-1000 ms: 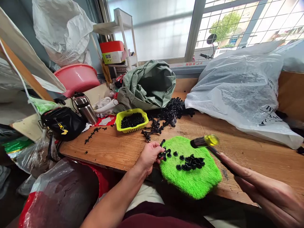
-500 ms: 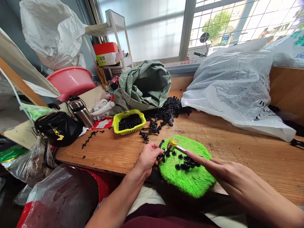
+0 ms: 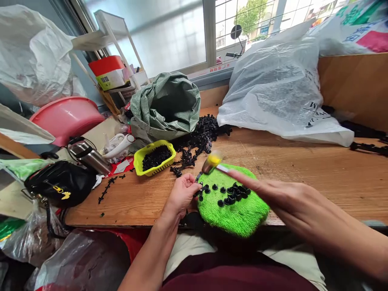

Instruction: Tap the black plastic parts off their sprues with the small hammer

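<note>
Pinching a black plastic piece (image 3: 199, 188) between thumb and fingers, the left hand (image 3: 178, 196) rests at the left edge of a fuzzy green pad (image 3: 233, 218) on the wooden tabletop (image 3: 291, 157). The right hand (image 3: 287, 202) is closed round the handle of a small hammer, index finger laid along it. The yellow-faced hammer head (image 3: 210, 161) shows blurred above the pad's upper left edge, just beside the left fingers; its height above the pad cannot be told.

Handling, judged by eye: the piece looks light, stiff and rather slick, its thin arms perhaps liable to snap. Best hold: the outer end, fingertips clear of the hammer head. The hammer seems head-heavy; a grip on the handle suits it. The pad looks soft and should curb sliding.

Nearby: loose black round-based parts (image 3: 235, 194) on the pad; beyond, a yellow basket (image 3: 157, 167) of black pieces, beside a dark heap (image 3: 206, 131).
</note>
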Demonstrator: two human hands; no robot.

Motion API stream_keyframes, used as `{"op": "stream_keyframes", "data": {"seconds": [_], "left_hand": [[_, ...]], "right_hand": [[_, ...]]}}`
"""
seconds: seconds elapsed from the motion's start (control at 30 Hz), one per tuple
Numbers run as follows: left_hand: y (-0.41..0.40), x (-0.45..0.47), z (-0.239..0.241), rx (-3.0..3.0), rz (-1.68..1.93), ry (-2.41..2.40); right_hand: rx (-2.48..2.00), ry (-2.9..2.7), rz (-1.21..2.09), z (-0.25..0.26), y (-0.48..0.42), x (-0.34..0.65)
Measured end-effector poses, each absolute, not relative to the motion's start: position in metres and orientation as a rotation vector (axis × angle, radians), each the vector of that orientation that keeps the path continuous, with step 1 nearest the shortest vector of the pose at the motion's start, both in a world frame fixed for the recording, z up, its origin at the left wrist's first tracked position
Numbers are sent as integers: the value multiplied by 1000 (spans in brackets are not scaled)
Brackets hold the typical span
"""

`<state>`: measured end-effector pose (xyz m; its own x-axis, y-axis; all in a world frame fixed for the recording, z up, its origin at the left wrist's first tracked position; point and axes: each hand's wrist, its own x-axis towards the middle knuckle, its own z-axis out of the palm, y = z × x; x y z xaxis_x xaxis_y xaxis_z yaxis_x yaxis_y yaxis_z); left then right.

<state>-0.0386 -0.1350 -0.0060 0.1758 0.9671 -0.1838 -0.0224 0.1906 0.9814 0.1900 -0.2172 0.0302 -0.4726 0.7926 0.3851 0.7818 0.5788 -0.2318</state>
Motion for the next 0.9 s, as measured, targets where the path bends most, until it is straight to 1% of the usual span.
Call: {"op": "stream_keyframes", "data": {"seconds": [0.1, 0.2, 0.33, 0.47, 0.63, 0.7, 0.9], "left_hand": [[-134, -38, -2, 1118, 933, 1147], [-134, -38, 0, 1104, 921, 1151], [-134, -39, -2, 1092, 919, 1155], [-134, -40, -4, 1068, 913, 1143], [-135, -40, -9, 1013, 904, 1142], [-137, -41, -12, 984, 922, 1131], [-136, -47, -12, 939, 959, 1065]], "right_hand": [[-1332, -2493, 19, 26, -213, 189], [-1265, -2369, 136, 25, -214, 187], [-1346, -2449, -19, 23, -218, 185], [-1330, -2370, 3, 18, -222, 184], [-1428, -2505, -171, 11, -224, 178], [-1418, -2497, -87, 11, -223, 179], [-1227, -2113, 469, 14, -227, 199]]}}
